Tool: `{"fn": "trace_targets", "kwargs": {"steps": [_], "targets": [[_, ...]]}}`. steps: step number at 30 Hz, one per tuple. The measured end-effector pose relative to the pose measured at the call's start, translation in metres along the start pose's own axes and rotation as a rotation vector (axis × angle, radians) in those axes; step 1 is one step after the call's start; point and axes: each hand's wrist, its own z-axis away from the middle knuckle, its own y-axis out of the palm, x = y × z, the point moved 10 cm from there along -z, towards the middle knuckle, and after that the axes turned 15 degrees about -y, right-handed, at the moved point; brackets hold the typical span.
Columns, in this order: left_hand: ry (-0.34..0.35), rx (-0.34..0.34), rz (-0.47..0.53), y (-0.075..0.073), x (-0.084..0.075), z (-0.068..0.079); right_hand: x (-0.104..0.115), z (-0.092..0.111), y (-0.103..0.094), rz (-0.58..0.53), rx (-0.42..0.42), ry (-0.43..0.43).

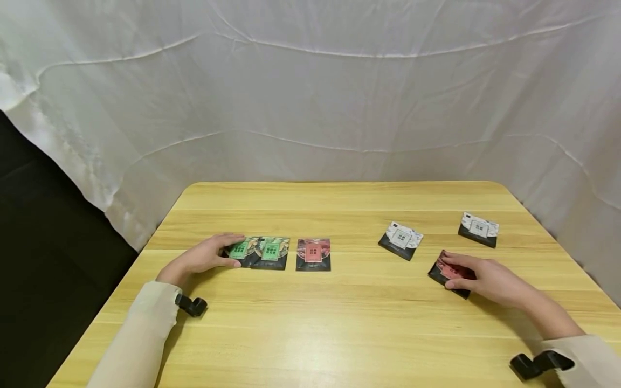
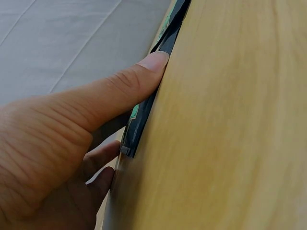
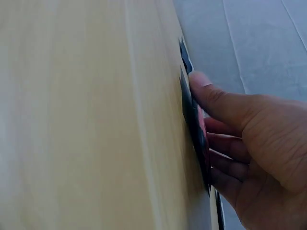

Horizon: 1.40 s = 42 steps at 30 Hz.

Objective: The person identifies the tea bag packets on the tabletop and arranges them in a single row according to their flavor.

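At the left of the table, my left hand (image 1: 206, 256) holds a flat black sachet with a green label (image 1: 239, 250) by its near and far edges. In the left wrist view, the thumb lies along the near edge of this sachet (image 2: 139, 125). A second green-labelled sachet (image 1: 271, 253) overlaps its right side. On the right, my right hand (image 1: 497, 277) grips a black sachet with a red label (image 1: 440, 273) between thumb and fingers. That sachet sits at a slant, close over the tabletop in the right wrist view.
Another red-labelled sachet (image 1: 313, 254) lies just right of the green pair. Two white-and-black sachets, one nearer the middle (image 1: 401, 240) and one farther right (image 1: 478, 229), lie beyond my right hand. A pale curtain (image 1: 339, 108) hangs behind the wooden table (image 1: 310, 323).
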Motion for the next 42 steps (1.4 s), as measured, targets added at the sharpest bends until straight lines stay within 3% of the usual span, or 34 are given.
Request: {"fn": "trace_targets", "kwargs": {"steps": [27, 42], "targets": [[-0.020, 0.011, 0.003, 0.001, 0.002, -0.001, 0.063, -0.031, 0.019, 0.052, 0.049, -0.237], [-0.008, 0.010, 0.003, 0.001, 0.002, -0.002, 0.082, -0.053, 0.031, 0.049, 0.104, -0.272]]}}
